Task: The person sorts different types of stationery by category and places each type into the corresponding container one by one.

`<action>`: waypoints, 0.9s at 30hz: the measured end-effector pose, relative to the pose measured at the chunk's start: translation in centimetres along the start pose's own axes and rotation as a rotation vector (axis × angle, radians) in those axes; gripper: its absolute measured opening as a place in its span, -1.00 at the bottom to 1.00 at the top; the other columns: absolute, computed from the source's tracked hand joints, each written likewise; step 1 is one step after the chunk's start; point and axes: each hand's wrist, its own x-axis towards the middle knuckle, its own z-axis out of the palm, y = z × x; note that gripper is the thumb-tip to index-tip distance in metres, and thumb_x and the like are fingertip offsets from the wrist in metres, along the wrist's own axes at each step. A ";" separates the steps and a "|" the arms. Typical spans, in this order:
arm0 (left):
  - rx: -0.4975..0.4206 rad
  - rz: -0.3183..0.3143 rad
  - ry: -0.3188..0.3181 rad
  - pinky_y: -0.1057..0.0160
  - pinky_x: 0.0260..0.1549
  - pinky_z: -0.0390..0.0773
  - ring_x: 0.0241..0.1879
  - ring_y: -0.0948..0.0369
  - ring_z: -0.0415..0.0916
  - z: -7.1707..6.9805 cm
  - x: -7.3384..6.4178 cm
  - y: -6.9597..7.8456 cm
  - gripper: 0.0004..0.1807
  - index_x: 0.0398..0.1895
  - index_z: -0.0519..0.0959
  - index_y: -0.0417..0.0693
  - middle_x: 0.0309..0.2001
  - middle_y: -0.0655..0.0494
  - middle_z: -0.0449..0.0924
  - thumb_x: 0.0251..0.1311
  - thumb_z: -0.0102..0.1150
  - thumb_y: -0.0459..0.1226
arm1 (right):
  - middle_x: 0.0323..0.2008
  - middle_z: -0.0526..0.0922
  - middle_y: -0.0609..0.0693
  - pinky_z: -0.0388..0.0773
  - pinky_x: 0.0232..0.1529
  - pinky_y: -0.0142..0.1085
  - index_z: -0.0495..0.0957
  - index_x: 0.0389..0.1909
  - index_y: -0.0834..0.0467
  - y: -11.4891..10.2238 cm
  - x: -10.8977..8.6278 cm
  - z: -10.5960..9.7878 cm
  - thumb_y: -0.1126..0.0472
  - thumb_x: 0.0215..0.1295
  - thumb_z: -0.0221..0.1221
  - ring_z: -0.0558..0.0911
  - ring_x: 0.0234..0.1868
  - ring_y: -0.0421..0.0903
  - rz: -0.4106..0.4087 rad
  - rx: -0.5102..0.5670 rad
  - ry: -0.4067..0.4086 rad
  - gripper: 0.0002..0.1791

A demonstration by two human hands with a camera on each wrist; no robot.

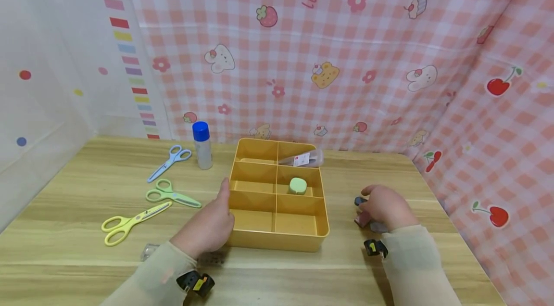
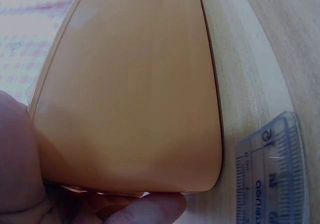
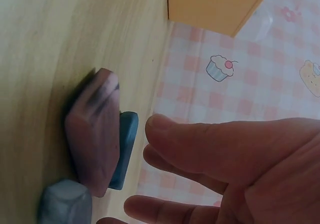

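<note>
My left hand (image 1: 205, 229) rests against the left side of an orange organizer box (image 1: 277, 241) with several compartments. In the left wrist view, the thumb lies by the rim and a fingertip touches the near end of the box wall (image 2: 130, 98). A clear ruler (image 2: 272, 179) lies beside the box, partly under the left forearm. My right hand (image 1: 387, 207) hovers by a pink slanted block (image 3: 97, 134), a dark teal block (image 3: 125, 149) and a grey block (image 3: 65, 204), which look like erasers. Its thumb and fingers are apart, with nothing between them.
A light green rounded piece (image 1: 297, 185) and a clear labelled packet (image 1: 305, 158) sit in right-hand compartments. Blue (image 1: 169, 163), green (image 1: 173, 195) and yellow scissors (image 1: 134, 222) lie left, near a blue-capped bottle (image 1: 202, 147). Checked cloth (image 1: 294, 41) hangs behind.
</note>
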 end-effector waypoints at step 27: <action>-0.009 0.009 0.004 0.03 -0.19 0.66 -0.23 0.07 0.62 0.0 0.0 -0.1 -0.14 0.68 -0.41 -0.32 0.41 -0.49 0.41 0.49 -0.22 -0.40 | -0.52 0.73 -0.04 0.55 0.07 0.03 0.63 0.06 0.26 -0.8 0.0 1.0 0.31 0.41 0.21 0.68 -0.43 -0.11 0.043 0.113 -0.013 -0.74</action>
